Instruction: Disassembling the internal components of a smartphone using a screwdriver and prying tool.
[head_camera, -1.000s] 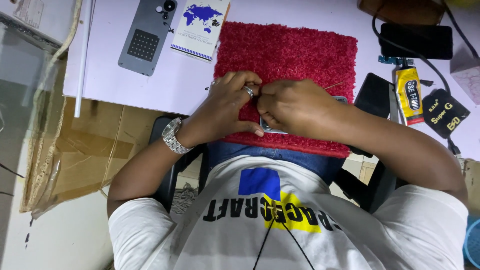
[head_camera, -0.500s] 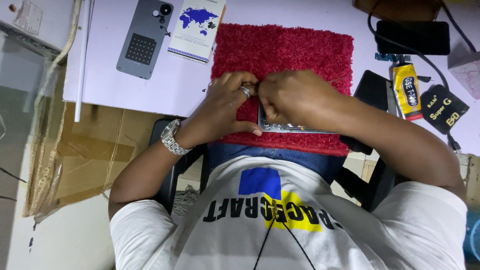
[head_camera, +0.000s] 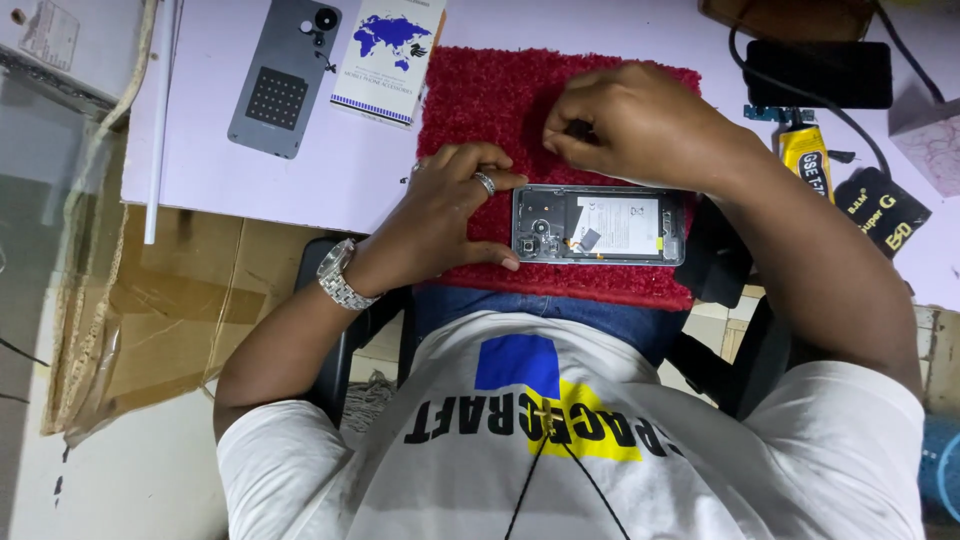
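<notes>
On the red mat (head_camera: 480, 100), near its front edge, lies an opened phone (head_camera: 598, 225), long side across, its back off and its insides showing: a white battery label in the middle, a camera block at the left end; the phone lies flat and just ahead of the person's lap. The left hand (head_camera: 445, 215) rests on the mat at the phone's left end; its forefinger, with a ring, lies along the upper left corner and its thumb touches the lower left corner, so the grip brackets that end between finger and thumb, loosely rather than clenched. The right hand (head_camera: 640, 125) hovers over the mat just beyond the phone's far edge, apart from it; its fingertips are pinched together on something small and dark, too small to tell. A metal watch (head_camera: 340, 275) sits on the left wrist. The mat lies on a pale bench (head_camera: 330, 170); left of the mat are a booklet (head_camera: 388, 55) with a blue map on its cover and, further left, a grey back cover (head_camera: 280, 80) with a dotted square. Right of the mat stand a yellow glue tube (head_camera: 806, 165) and a black sachet (head_camera: 880, 212); beyond them a black box (head_camera: 820, 72) with a cable running to it. Cardboard (head_camera: 150, 320) lies on the floor at the left.
</notes>
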